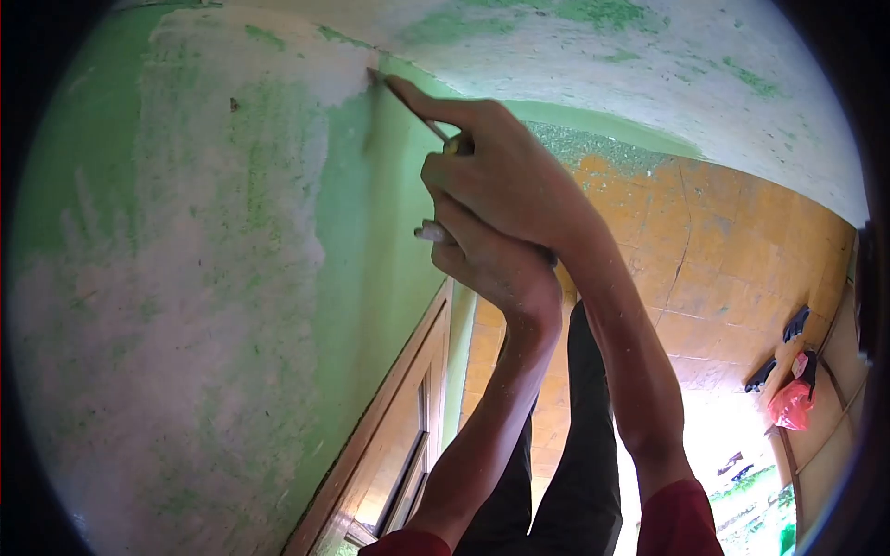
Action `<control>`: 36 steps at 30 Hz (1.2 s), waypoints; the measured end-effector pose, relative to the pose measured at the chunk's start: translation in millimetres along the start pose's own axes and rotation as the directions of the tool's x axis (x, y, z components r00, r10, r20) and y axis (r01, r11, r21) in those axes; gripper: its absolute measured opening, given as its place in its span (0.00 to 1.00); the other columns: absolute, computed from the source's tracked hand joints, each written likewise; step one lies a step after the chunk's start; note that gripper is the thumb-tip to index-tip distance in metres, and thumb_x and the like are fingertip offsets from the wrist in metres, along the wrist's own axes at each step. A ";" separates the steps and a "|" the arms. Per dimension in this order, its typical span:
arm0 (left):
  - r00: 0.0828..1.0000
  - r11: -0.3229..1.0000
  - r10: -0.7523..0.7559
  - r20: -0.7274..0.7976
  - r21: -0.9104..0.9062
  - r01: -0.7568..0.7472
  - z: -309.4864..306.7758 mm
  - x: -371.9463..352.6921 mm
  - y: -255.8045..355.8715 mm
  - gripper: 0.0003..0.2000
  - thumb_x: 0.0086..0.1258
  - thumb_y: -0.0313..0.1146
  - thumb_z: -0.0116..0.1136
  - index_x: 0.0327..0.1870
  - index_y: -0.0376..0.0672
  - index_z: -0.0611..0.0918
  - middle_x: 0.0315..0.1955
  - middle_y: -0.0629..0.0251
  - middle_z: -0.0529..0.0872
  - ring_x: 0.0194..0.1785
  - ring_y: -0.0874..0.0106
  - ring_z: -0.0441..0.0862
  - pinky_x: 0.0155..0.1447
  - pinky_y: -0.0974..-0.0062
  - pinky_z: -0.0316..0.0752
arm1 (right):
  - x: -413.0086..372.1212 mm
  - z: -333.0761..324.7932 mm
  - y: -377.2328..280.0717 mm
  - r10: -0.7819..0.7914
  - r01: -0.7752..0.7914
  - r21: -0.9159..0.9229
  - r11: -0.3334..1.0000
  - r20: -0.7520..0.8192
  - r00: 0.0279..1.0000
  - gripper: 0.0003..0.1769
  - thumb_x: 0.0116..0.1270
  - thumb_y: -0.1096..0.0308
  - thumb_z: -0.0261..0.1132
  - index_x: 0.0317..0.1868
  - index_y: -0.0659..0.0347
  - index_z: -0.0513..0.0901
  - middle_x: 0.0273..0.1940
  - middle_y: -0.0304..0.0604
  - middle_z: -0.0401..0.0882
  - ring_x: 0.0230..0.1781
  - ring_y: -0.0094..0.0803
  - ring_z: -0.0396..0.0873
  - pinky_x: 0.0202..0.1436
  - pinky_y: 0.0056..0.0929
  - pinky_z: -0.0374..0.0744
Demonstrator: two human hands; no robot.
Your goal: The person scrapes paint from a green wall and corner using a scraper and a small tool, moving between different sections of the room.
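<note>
My right hand (505, 171) is closed around the handle of a scraper, its index finger stretched along the thin blade (431, 125). The blade is seen nearly edge-on, and its tip is at the green and whitish wall (348, 185), close to the edge with the upper surface. Just below, my left hand (491, 264) is closed too, pressed against the right hand and wrapped about the lower handle. A dark handle end (553, 257) shows between the left hand and the right wrist. Most of the handle is hidden by the fingers. Something whitish (430, 232) shows at the left fingers.
Green paint is patchy on the whitish upper surface (649, 65). A wood-framed door or window (389, 435) stands below. Over the orange tiled floor (630, 241) are my dark-trousered legs (579, 445). Dark footwear (760, 374) and a red plastic bag (791, 405) lie at right.
</note>
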State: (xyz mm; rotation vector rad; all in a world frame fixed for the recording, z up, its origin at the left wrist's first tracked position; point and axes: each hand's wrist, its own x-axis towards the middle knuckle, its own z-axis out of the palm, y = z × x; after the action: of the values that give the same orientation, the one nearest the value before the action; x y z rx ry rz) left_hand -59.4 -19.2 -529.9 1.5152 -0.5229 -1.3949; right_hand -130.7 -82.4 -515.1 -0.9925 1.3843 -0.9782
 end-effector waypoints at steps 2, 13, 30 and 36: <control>0.941 0.915 0.331 0.064 0.222 -0.337 -16.2 -7.2 -25.1 0.15 0.80 0.36 0.48 0.59 0.35 0.71 0.50 0.64 0.78 0.50 0.73 0.80 0.55 0.71 0.78 | -14.2 15.8 17.9 0.004 -0.004 0.038 0.999 0.019 1.000 0.40 0.60 0.73 0.55 0.76 0.44 0.67 0.15 0.38 0.66 0.15 0.22 0.58 0.22 0.27 0.67; 0.991 0.996 0.087 -0.098 -0.020 -0.090 9.8 10.6 14.6 0.19 0.78 0.39 0.51 0.58 0.30 0.74 0.40 0.61 0.81 0.42 0.72 0.82 0.39 0.68 0.78 | -12.9 15.3 0.3 0.065 -0.067 0.082 0.994 0.034 0.997 0.39 0.56 0.77 0.56 0.73 0.55 0.71 0.31 0.70 0.79 0.32 0.58 0.82 0.43 0.46 0.79; 0.886 0.153 0.342 0.315 0.911 -0.383 -59.8 -4.2 -24.2 0.23 0.72 0.35 0.60 0.63 0.33 0.70 0.46 0.54 0.77 0.49 0.62 0.76 0.55 0.62 0.64 | -17.6 29.0 14.0 -0.091 0.092 0.044 0.995 -0.030 0.995 0.37 0.57 0.79 0.54 0.72 0.65 0.67 0.29 0.69 0.78 0.23 0.55 0.79 0.37 0.43 0.79; 0.761 0.130 0.574 0.303 0.883 -0.450 -41.4 1.5 -25.5 0.25 0.66 0.40 0.66 0.60 0.37 0.75 0.50 0.55 0.80 0.51 0.58 0.82 0.57 0.58 0.72 | -8.5 24.0 15.9 -0.075 0.074 -0.023 0.997 -0.051 0.996 0.42 0.60 0.76 0.53 0.77 0.47 0.64 0.15 0.47 0.67 0.15 0.26 0.64 0.24 0.34 0.69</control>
State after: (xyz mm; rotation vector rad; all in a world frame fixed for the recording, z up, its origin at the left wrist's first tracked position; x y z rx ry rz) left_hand -28.1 5.6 -557.9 1.9337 -1.8540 -0.2999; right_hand -107.0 -69.9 -528.6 -1.0477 1.4110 -1.0532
